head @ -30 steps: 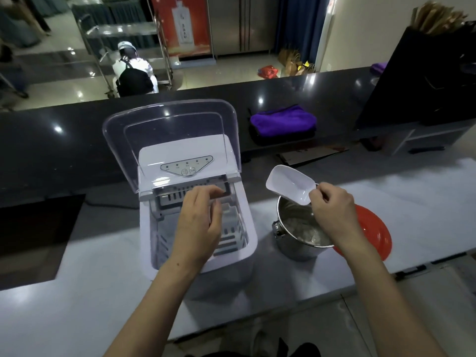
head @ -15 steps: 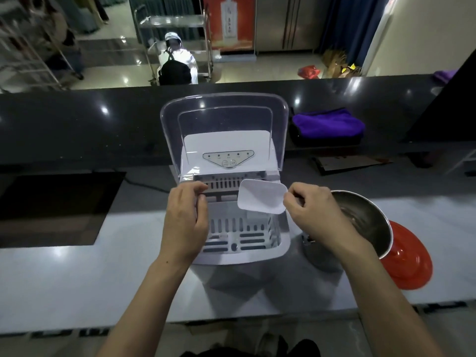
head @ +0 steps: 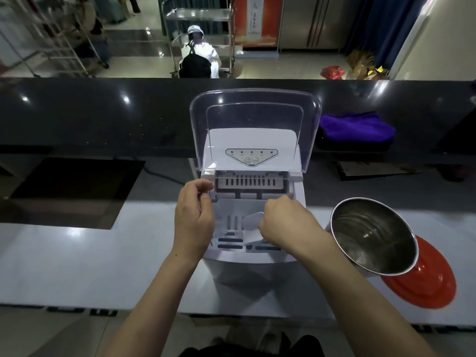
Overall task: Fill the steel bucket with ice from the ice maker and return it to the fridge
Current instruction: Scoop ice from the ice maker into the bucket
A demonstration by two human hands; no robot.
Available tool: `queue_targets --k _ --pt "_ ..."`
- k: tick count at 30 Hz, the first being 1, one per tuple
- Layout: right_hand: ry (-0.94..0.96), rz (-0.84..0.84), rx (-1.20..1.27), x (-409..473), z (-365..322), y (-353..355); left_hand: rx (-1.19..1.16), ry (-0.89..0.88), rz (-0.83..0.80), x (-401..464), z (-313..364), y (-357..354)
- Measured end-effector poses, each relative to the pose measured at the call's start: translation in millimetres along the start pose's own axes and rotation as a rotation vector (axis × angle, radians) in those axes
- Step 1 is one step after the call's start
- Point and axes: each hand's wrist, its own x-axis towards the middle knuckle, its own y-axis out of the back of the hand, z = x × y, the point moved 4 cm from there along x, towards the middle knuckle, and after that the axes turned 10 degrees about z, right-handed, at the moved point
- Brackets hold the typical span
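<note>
We stand at a pale grey counter [head: 77, 266] with a dark recessed panel [head: 72, 191] at its left edge. Along its far edge runs a raised glossy black ledge [head: 103, 112], dotted with lamp reflections. Beyond lies a shiny tiled floor [head: 296, 65], a steel trolley [head: 198, 15], a red poster [head: 255, 21], blue curtains [head: 381, 24] and a cream wall [head: 443, 39].

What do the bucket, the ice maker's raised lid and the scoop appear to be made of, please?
The bucket looks like polished steel: its inner wall mirrors streaks of light. The ice maker's lid seems clear glossy plastic, since the control panel shows through it. The scoop in the right hand is probably matt white plastic, slightly translucent.
</note>
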Motion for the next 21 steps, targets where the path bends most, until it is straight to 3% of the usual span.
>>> queue_targets --k 21 --pt "0.012 -0.189 0.129 19 -6 -53 -0.124 0.088 0.037 -1 -9 -3"
